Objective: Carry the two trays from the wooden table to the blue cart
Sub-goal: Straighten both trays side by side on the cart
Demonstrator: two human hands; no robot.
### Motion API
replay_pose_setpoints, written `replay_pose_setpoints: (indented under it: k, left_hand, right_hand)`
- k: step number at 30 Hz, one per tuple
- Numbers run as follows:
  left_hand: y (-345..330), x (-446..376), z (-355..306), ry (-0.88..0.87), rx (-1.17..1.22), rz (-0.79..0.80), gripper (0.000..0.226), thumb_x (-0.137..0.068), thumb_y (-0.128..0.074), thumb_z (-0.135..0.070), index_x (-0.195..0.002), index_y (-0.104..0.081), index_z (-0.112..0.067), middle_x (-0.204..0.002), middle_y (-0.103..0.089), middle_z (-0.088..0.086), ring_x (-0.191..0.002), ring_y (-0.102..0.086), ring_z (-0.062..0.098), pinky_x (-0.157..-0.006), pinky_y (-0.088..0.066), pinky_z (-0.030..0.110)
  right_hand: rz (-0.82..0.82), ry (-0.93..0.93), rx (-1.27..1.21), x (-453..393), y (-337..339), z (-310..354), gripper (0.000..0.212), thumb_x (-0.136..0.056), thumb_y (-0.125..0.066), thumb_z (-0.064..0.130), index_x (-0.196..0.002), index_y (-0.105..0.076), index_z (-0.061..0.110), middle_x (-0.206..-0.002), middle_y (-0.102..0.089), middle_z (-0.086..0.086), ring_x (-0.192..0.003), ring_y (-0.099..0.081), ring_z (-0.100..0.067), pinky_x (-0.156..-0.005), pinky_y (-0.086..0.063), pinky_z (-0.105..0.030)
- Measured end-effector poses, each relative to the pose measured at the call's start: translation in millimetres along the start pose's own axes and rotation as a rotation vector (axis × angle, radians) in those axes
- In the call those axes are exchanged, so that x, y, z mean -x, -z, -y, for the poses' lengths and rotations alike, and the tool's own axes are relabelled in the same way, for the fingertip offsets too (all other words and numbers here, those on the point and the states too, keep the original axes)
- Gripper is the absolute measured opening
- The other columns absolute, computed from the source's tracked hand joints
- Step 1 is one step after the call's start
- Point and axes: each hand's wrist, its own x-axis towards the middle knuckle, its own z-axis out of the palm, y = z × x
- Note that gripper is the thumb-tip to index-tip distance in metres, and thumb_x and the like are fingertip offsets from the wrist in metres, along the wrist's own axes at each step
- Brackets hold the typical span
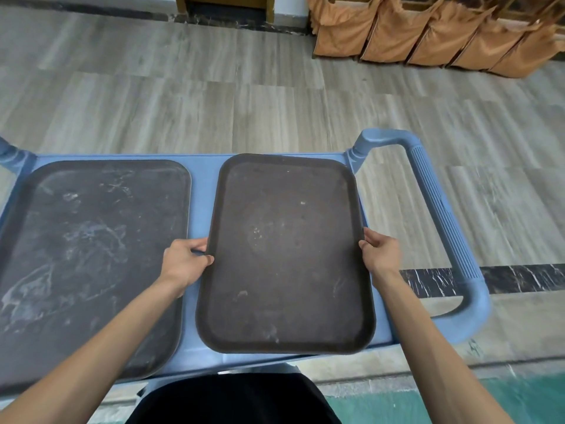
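Note:
Two dark brown trays are over the top shelf of the blue cart (200, 206). The left tray (88, 258) lies flat on the shelf, scuffed with pale marks. The right tray (286, 255) is held by both long edges: my left hand (183, 261) grips its left rim and my right hand (380, 252) grips its right rim. Its near edge sticks out slightly past the cart's front edge. Whether it rests on the shelf or hovers just above it I cannot tell.
The cart's blue handle (440, 215) loops out on the right. Grey wood-look floor lies beyond the cart. Orange fabric-covered chairs (428, 35) line the far right wall, and a wooden furniture piece (224, 4) stands at the back.

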Motion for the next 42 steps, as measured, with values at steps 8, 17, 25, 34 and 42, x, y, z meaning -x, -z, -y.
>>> replay_pose_setpoints:
  k: [8,17,25,34,42]
  left_hand:
    - [-5,44,1,-0.219,-0.522,0.022,0.050,-0.085,-0.063,-0.030,-0.134,-0.057,-0.022,-0.130,-0.064,0.009,-0.124,-0.054,0.033,-0.096,-0.051,0.042]
    - [-34,158,73,-0.771,-0.806,0.426,0.071,-0.087,-0.045,-0.060,-0.148,-0.040,-0.024,-0.162,-0.021,-0.008,-0.152,-0.009,0.016,-0.123,-0.013,0.044]
    - [-50,165,94,-0.952,-0.825,0.174,0.057,-0.078,-0.077,-0.025,-0.133,-0.061,-0.022,-0.141,-0.057,-0.010,-0.130,-0.054,0.013,-0.105,-0.048,0.033]
    - [-62,194,83,-0.834,-0.780,0.186,0.084,-0.052,-0.081,-0.002,-0.131,-0.062,-0.025,-0.136,-0.060,-0.014,-0.125,-0.057,0.007,-0.102,-0.049,0.026]
    - [-72,209,84,-0.749,-0.778,0.151,0.085,-0.062,-0.069,0.009,-0.138,-0.055,-0.025,-0.140,-0.056,-0.014,-0.130,-0.051,0.004,-0.107,-0.044,0.023]
  right_hand:
    - [-0.089,0.271,0.428,65,2,7,0.043,-0.095,-0.058,0.021,-0.137,-0.058,0.010,-0.135,-0.061,-0.013,-0.126,-0.053,-0.034,-0.102,-0.042,-0.039]
    - [0.525,0.692,0.426,229,-29,-68,0.040,-0.098,-0.055,0.047,-0.135,-0.059,0.031,-0.157,-0.037,0.015,-0.141,-0.038,-0.004,-0.114,-0.030,-0.026]
    - [0.324,0.895,0.505,241,-41,-108,0.046,-0.093,-0.065,0.015,-0.134,-0.061,0.035,-0.139,-0.059,0.018,-0.130,-0.051,-0.003,-0.115,-0.025,-0.028]
    - [0.201,0.912,0.517,241,-28,-118,0.055,-0.087,-0.062,-0.009,-0.128,-0.069,0.027,-0.131,-0.067,0.011,-0.125,-0.057,-0.011,-0.116,-0.029,-0.035]
    - [0.211,0.872,0.486,250,-22,-117,0.051,-0.090,-0.058,-0.011,-0.127,-0.070,0.022,-0.129,-0.069,0.005,-0.125,-0.060,-0.018,-0.117,-0.031,-0.042]
